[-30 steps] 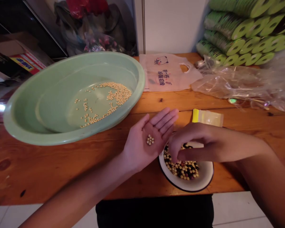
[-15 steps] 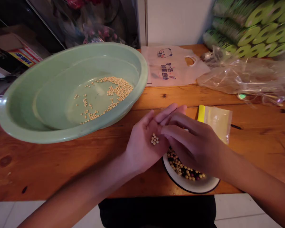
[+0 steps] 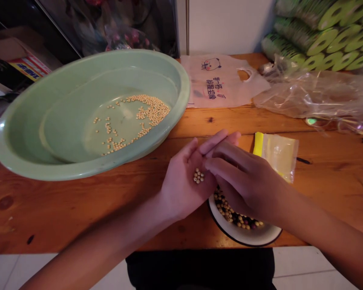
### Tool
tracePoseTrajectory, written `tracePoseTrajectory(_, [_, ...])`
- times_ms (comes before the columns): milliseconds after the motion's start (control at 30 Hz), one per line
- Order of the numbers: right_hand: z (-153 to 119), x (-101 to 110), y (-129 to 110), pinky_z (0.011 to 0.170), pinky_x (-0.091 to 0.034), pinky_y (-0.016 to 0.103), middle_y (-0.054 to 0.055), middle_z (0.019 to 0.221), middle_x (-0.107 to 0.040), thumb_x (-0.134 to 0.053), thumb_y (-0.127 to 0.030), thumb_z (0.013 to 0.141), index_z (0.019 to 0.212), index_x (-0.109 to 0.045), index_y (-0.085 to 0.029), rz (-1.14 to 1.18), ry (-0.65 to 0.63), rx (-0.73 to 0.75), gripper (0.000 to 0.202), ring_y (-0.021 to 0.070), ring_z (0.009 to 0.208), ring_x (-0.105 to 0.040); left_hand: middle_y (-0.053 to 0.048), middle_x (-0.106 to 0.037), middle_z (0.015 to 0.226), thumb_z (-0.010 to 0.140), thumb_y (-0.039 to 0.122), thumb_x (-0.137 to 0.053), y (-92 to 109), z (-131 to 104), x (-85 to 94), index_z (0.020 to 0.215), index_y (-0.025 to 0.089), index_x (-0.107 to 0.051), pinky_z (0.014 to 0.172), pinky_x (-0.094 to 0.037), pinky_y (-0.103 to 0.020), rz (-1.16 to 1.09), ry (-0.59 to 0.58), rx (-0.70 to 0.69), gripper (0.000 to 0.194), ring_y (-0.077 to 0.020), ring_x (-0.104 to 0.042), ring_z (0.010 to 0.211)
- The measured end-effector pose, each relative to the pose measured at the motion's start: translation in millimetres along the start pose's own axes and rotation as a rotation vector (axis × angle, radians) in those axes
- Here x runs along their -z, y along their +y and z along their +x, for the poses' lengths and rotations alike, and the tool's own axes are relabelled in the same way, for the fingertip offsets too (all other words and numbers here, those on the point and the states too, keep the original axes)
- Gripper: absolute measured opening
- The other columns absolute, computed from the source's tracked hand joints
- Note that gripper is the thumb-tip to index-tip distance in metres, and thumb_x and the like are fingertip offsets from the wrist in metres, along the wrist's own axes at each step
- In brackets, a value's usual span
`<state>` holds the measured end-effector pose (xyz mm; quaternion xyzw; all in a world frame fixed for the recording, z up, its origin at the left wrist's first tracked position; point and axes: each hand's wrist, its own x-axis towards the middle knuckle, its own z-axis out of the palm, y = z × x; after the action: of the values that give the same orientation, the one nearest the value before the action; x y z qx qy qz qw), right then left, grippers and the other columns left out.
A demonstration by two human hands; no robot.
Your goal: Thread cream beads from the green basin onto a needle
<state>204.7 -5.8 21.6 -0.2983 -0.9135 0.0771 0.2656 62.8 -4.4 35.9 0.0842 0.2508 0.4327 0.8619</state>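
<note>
My left hand is turned palm up and cupped, with several small, pale, round beans resting in it. Some show a tiny dark spot. Over its fingers bends my right hand, thumb and fingertips drawn together against the left palm; whatever they pinch is hidden. Partly under the right hand stands a white bowl with a dark rim, holding yellow, blackish and purplish beans. To the left, a large green basin holds many pale beans spread over its bottom.
Behind the bowl lies a small clear packet with a yellow edge. A printed plastic bag and crumpled clear plastic lie farther back on the wooden table. Green rolls are stacked at back right; a box stands far left.
The view has shifted slightly. Both hands keep nearly the same pose, and the beans in my left palm look unchanged.
</note>
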Motion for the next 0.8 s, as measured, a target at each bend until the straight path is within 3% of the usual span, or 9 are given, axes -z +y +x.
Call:
tracePoseTrajectory(133, [-0.3,0.7,0.0,0.061,-0.048,0.033,0.014,0.093,-0.055,-0.042,-0.003,0.076,0.097,-0.058,-0.010,0.016,-0.015,0.015,0.027,0.0204,0.078,-0.053,-0.009,-0.058,0.133,0.095,0.031,-0.028,-0.1,1.1,2.5,0.138,0.006,-0.043,0.112,-0.031,-0.026,-0.002,-0.061,-0.008,0.052,-0.0180,-0.042,0.134])
tracePoseTrajectory(367, [0.6,-0.2,-1.2,0.064,-0.049,0.035,0.015,0.096,-0.056,-0.042,-0.002,0.076,0.099,-0.059,-0.009,-0.013,-0.038,0.016,0.030,0.0218,0.080,-0.053,-0.010,-0.049,0.142,0.096,0.029,-0.027,-0.1,-0.3,2.0,0.139,0.007,-0.040,0.114,-0.028,-0.029,0.002,-0.060,-0.011,0.051,-0.0184,-0.041,0.135])
tracePoseTrajectory(600, [2.6,1.4,-6.5,0.059,-0.050,0.036,0.013,0.080,-0.063,-0.048,-0.003,0.080,0.082,-0.067,-0.009,-0.242,0.092,0.096,0.019,0.0233,0.071,-0.056,-0.008,-0.050,0.142,0.097,0.031,-0.027,-0.6,0.9,5.6,0.140,0.008,-0.040,0.110,-0.034,-0.026,0.044,-0.078,-0.019,0.050,-0.0174,-0.045,0.132])
tracePoseTrajectory(800, [4.9,1.4,-7.2,0.065,-0.051,0.034,0.009,0.074,-0.061,-0.042,-0.005,0.087,0.074,-0.065,-0.011,-0.280,0.090,0.102,0.028,0.0210,0.072,-0.053,-0.007,-0.052,0.140,0.097,0.030,-0.022,-0.4,3.4,4.3,0.138,0.010,-0.042,0.110,-0.034,-0.024,0.103,-0.027,-0.021,0.049,-0.0148,-0.046,0.131])
